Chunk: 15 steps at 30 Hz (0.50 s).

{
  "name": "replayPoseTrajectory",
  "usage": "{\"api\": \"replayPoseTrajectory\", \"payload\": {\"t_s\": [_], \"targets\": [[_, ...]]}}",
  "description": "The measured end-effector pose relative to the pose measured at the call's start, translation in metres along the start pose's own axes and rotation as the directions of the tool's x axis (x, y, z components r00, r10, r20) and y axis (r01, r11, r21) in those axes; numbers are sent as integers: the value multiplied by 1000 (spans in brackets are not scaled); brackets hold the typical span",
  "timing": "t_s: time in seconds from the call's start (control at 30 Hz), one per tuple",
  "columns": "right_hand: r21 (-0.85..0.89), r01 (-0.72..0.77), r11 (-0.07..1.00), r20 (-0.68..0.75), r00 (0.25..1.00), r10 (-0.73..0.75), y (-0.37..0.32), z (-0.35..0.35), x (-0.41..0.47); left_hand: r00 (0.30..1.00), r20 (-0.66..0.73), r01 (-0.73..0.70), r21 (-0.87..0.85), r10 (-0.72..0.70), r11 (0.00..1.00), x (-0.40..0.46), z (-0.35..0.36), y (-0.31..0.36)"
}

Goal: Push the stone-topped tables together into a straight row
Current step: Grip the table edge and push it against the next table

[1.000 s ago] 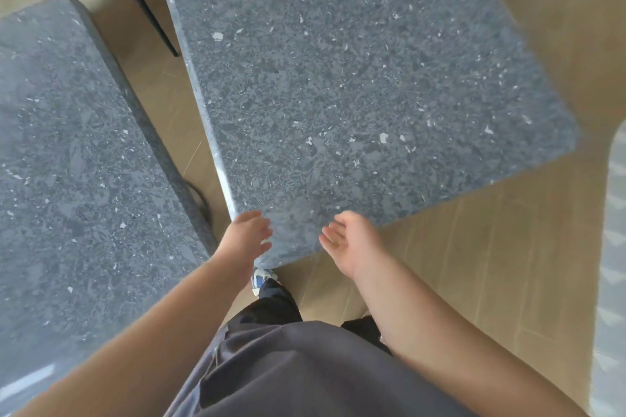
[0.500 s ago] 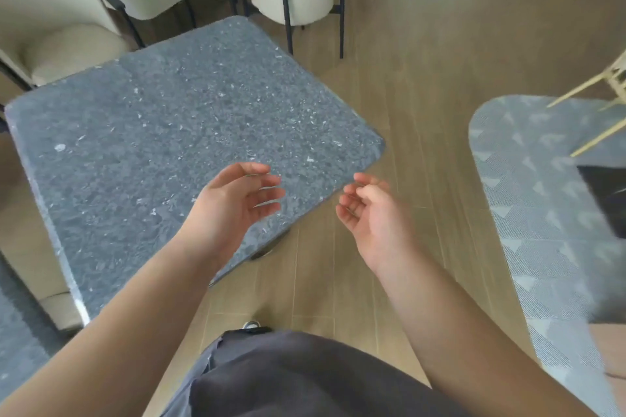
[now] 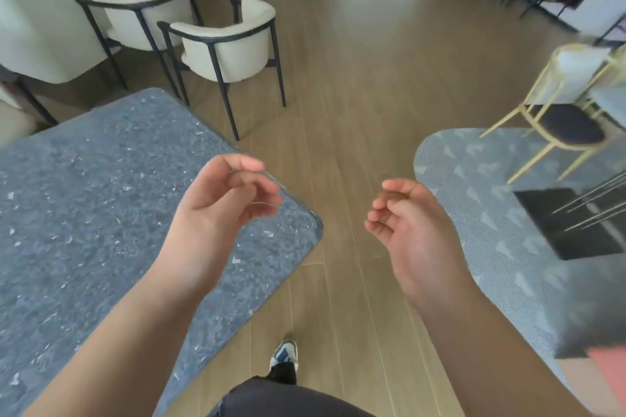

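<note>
A grey speckled stone-topped table (image 3: 84, 213) fills the left half of the head view, its rounded corner pointing right. My left hand (image 3: 216, 210) hovers above that corner with fingers loosely curled, holding nothing and not touching the stone. My right hand (image 3: 403, 227) hangs over the wooden floor to the right of the table, palm up, fingers relaxed and empty. No other stone-topped table shows in this frame.
Two cream chairs with black frames (image 3: 230, 44) stand behind the table. A grey patterned rug (image 3: 491, 230) lies at right, with a gold-legged stool (image 3: 562, 125) on it. Wooden floor (image 3: 338, 95) runs between. My shoe (image 3: 284, 354) is at the bottom.
Both hands have left the table's near edge and risen into the air. The view has swung right, so the second table at the left has dropped out of sight.
</note>
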State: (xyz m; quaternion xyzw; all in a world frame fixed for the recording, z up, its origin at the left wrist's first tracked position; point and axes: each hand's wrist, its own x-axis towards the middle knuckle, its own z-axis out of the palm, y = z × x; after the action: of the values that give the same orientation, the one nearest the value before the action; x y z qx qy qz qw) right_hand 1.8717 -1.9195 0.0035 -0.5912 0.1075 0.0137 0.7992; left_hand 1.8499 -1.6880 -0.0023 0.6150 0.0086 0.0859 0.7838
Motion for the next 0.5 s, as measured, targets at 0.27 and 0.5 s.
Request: {"api": "replayPoseTrajectory", "payload": {"t_s": [0.27, 0.5], "targets": [[-18, 36, 999, -45, 998, -36, -34, -8, 139, 996, 90, 25, 32, -28, 999, 157, 55, -19], [-46, 125, 991, -29, 992, -126, -70, -51, 249, 993, 105, 40, 40, -44, 998, 259, 112, -49]]}}
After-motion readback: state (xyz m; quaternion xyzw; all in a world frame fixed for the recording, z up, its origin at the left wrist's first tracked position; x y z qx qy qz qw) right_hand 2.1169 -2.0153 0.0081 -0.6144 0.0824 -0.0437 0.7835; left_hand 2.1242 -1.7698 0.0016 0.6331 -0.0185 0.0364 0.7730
